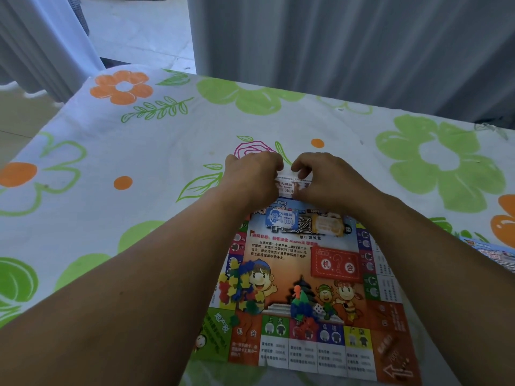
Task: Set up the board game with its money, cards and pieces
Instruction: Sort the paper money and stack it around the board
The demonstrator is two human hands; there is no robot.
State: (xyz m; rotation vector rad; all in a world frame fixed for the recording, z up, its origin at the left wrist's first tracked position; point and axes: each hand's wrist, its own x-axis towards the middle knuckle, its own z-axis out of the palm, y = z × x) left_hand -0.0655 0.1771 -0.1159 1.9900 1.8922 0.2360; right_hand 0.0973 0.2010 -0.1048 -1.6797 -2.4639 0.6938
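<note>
Seen from the head camera, two bare arms reach forward over a colourful paper game board (278, 253) lying flat on a flowered tablecloth (139, 162). At the board's far edge, the left hand (253, 174) and right hand (320, 176) both curl their fingers around a small white wad of play money (288, 187), pinching it between them. Nearer, on the board, a blue money bundle (280, 218) and an orange one (327, 225) lie side by side. A pile of small coloured pieces (239, 291) sits on the board's left side, with pawns (299, 303) and a die (319, 309) near its middle. Pale curtains (334, 51) hang behind the table.
</note>
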